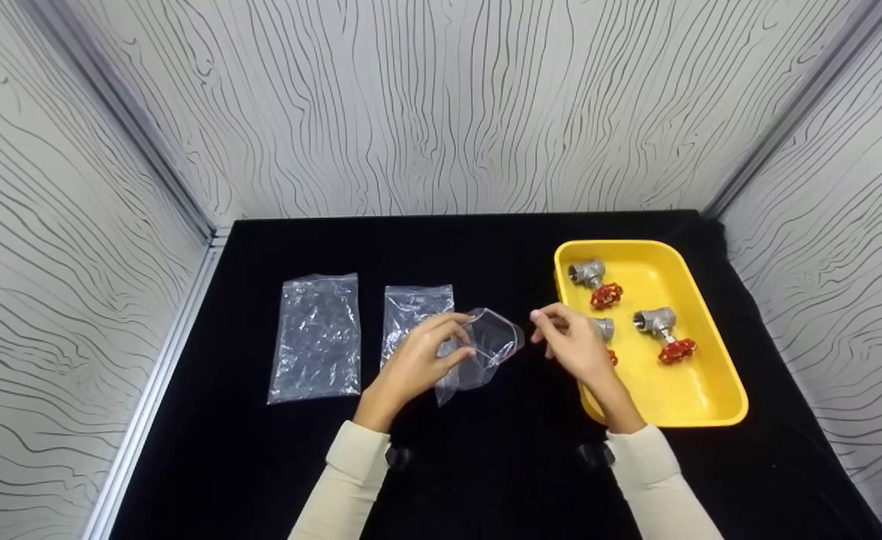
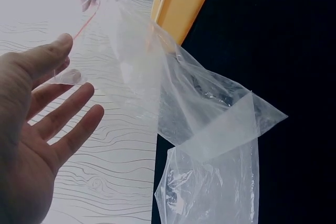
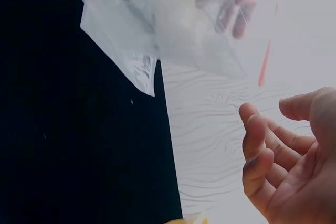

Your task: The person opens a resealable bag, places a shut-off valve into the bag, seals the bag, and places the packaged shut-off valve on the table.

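Right now, holding a clear open bag (image 1: 495, 341) just below the centre of the head view, by the fingertips of the left hand (image 1: 415, 361). Pinching its rim there between left thumb and forefinger, while pointing its opening toward the right of the frame. Spreading the other left fingers apart, as seen at the left edge of the left wrist view. Also visible in that view along the bag's mouth: a thin red line (image 2: 88, 20).

Holding the right hand (image 1: 580, 349) just beside the bag's mouth, right of centre in the head view. Bending the right fingers loosely, with a gap between thumb and forefinger at the lower right of the right wrist view.

Lying flat at left of centre: a wide clear bag (image 1: 315, 341). Lying between that and the held one, partly behind the left hand: a narrower clear bag (image 1: 418, 301).

Standing at the right of the frame: a yellow tray (image 1: 711, 405). Resting inside: an upper valve (image 1: 595, 283), a right-hand valve (image 1: 664, 334) and, mostly covered by the right hand, a third valve (image 1: 604, 328). Showing red handwheels on all three. Spread beneath everything: black cloth (image 1: 501, 480).
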{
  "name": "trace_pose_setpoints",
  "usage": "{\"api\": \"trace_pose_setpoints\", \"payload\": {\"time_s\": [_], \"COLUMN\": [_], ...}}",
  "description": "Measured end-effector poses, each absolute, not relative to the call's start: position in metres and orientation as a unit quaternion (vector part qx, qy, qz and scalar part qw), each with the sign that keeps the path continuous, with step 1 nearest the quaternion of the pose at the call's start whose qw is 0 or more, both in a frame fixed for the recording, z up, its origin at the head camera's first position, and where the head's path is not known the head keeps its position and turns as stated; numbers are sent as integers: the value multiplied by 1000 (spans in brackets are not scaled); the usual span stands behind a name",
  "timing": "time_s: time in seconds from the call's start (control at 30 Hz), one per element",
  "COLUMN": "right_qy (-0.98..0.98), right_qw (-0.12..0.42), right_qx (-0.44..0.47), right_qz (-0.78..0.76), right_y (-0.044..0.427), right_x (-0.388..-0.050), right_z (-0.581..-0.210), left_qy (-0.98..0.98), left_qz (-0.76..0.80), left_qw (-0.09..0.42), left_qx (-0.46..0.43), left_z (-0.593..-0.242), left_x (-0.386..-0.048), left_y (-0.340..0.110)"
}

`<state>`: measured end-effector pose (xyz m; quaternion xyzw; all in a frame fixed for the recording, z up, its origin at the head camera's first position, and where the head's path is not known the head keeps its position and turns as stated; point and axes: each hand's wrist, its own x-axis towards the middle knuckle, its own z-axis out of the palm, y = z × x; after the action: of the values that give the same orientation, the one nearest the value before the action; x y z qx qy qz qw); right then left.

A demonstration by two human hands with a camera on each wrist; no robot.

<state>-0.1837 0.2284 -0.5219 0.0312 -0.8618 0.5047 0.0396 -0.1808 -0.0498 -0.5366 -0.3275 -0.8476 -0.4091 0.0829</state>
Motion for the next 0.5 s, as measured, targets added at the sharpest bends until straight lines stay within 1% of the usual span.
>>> {"api": "trace_pose_setpoints", "payload": {"time_s": [0.3,0.5], "right_qy": [-891,-914], "right_qw": [59,55], "right_qx": [43,46], "right_qz": [448,400], "right_y": [259,278], "right_x": [-196,-204], "right_z": [-511,-505], "left_qy": [-851,-857], "left_qz": [-405,-397], "left_qw": [87,80], "left_qx": [-324,-319], "left_z": [-538,-537], "left_x": [-180,-180], "left_y": [-50,-50]}}
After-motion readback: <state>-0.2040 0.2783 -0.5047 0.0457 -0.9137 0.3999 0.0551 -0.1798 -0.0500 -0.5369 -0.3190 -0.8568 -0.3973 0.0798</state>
